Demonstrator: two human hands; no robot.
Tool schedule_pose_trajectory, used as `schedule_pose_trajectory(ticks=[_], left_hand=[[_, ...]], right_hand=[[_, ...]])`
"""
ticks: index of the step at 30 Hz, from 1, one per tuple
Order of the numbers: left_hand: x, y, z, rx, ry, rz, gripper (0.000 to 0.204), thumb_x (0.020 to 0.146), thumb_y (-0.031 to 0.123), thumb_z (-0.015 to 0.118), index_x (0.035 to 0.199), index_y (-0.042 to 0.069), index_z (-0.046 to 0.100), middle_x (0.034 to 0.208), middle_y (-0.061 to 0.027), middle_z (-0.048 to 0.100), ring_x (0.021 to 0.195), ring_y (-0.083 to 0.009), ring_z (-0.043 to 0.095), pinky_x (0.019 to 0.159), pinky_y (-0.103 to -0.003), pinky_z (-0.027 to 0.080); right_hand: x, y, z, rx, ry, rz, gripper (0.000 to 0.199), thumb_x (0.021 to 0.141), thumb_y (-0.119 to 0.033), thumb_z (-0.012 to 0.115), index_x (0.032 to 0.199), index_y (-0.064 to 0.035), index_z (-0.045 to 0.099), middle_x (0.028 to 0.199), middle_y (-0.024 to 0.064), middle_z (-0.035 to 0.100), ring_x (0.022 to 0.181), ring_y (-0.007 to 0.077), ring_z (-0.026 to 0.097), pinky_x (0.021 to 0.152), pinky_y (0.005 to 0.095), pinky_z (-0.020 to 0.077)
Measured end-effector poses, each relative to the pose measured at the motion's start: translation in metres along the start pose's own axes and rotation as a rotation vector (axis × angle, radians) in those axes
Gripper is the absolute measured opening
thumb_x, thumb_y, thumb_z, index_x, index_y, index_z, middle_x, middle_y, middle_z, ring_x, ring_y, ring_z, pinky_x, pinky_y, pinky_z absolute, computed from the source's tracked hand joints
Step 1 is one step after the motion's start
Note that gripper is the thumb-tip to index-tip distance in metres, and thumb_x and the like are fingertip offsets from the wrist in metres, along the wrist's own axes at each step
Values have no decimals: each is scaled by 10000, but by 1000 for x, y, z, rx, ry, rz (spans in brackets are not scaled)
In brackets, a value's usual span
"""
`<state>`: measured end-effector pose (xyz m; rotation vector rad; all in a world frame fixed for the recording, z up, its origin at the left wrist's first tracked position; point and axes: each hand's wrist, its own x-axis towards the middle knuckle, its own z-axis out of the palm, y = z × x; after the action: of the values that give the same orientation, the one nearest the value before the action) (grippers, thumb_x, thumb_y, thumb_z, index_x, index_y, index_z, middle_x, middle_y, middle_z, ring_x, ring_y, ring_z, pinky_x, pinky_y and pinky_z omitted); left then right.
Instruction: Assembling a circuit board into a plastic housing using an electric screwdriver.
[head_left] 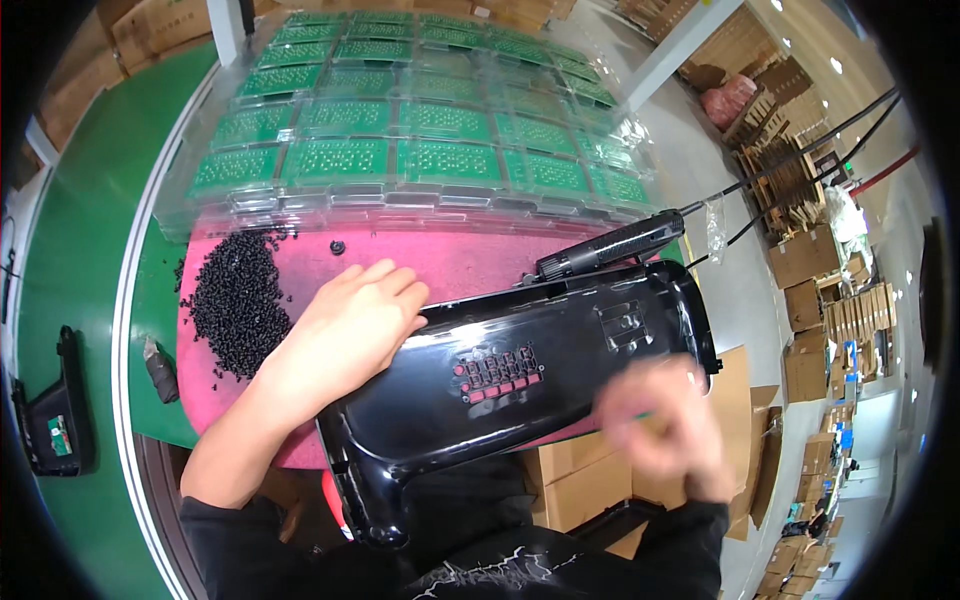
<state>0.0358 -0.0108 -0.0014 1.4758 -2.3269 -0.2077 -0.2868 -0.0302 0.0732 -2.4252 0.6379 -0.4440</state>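
One glossy black plastic housing (575, 368) stretched left-to-right, half-curled left hand (362, 318) touching its far edge, blurred right hand (682, 425) by its near side, neither grip clear.

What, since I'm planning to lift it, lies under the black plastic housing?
A pink surface shows through cutouts in the black housing. Most of the area beneath is covered, so anything else there cannot be seen.

Extends left forearm (260, 415) across the near left corner of the worktop (435, 250); has left hand (365, 315) back up, fingers together, bent. Holds right hand (665, 418) toward worktop's right edge, fingers curled, motion-blurred, fingertips indistinct.
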Motion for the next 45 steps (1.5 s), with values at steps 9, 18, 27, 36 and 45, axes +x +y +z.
schedule_pose_trajectory(ticks=[9,18,27,36,45], left_hand=[[12,-9,3,-34,35,199,181,846,204,692,821,50,600,849,-71,584,885,-250,578,764,-377,474],[18,-10,-4,-31,13,156,183,837,221,702,838,53,629,842,-54,589,904,-243,574,788,-377,478],[12,-17,-12,-51,36,84,291,802,310,751,896,46,675,928,-76,655,932,-288,589,838,-400,487],[19,8,-30,-42,576,198,865,556,7,854,1358,51,534,1338,-138,569,1199,-352,565,994,-419,498],[14,9,-30,63,575,433,606,611,110,867,1163,-31,661,1113,-156,668,1069,-343,635,909,-426,531]], right_hand=[[188,225,-103,-1164,-112,735,558,867,-86,591,1406,-74,447,1508,128,385,1400,353,375,1102,539,389],[208,261,-100,-1043,-208,840,732,798,-7,604,1479,4,337,1633,106,193,1484,311,237,1164,524,307],[169,194,-103,-1219,483,216,505,791,16,603,1288,-5,517,1354,125,534,1288,278,483,1048,449,398],[108,9,-3,-206,369,-198,300,831,111,552,1089,-5,652,1084,105,681,995,210,662,801,280,515],[67,2,5,-102,392,-183,225,928,86,577,1145,45,622,1074,141,711,993,190,701,828,257,554]])
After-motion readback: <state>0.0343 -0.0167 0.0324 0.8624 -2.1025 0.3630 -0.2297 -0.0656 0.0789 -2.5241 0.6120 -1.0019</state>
